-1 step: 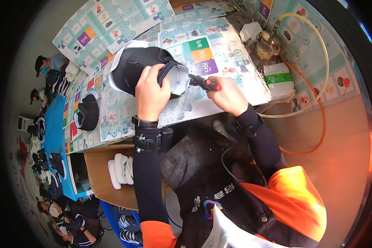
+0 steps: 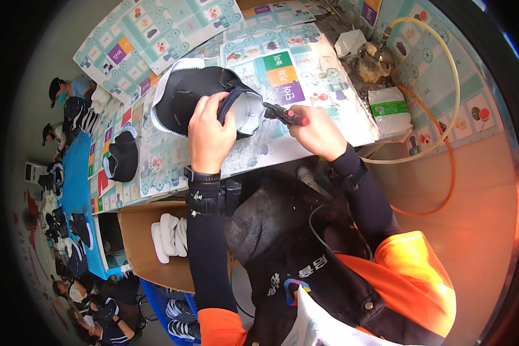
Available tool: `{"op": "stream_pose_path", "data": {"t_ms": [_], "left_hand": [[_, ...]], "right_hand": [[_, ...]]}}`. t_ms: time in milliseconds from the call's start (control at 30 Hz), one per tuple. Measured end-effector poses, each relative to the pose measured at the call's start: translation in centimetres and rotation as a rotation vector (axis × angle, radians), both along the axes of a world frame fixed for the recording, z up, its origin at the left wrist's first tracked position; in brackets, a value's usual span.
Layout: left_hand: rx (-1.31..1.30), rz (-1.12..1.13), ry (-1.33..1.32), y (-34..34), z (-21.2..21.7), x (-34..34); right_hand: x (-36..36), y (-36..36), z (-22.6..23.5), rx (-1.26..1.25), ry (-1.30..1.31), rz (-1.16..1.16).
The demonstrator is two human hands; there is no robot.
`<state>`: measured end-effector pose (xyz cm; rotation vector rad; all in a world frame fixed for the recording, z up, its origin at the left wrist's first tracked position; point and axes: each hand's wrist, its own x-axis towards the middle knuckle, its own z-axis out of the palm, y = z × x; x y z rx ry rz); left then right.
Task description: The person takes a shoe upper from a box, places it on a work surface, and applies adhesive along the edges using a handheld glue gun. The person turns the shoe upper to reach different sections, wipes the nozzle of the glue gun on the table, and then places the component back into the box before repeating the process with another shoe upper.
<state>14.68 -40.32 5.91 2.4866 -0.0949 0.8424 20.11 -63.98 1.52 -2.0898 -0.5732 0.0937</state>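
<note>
My left hand [image 2: 211, 137] is closed on a black shoe upper [image 2: 205, 83] with a white lining, its thumb and fingers around the padded dark collar edge. The upper lies on its side on the paper-covered table. In my right hand [image 2: 318, 134] is a pair of dark pliers [image 2: 278, 113] with red-ended handles. Their jaws meet the pale rim of the upper's opening; whether they bite on the material is too small to tell. Another black and white shoe upper [image 2: 123, 158] lies farther left on the table.
A cardboard box [image 2: 138, 242] below the table holds white padded pieces [image 2: 169, 237]. To the right are a lumpy brown pot [image 2: 375, 62], a white and green packet [image 2: 389, 109], and yellow and orange hoses [image 2: 452, 173]. Several people sit at far left beside a blue table [image 2: 76, 173].
</note>
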Motion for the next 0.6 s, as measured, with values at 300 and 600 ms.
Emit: {"op": "stream_pose_path", "data": {"t_ms": [300, 600], "left_hand": [[-0.128, 0.034, 0.005, -0.9, -1.2, -3.3], [-0.173, 0.130, 0.011, -1.6, -1.9, -4.3]], "right_hand": [[-0.8, 0.1, 0.7, 0.042, 0.072, 0.142], [-0.8, -0.5, 0.2, -0.045, 0.045, 0.173]]}}
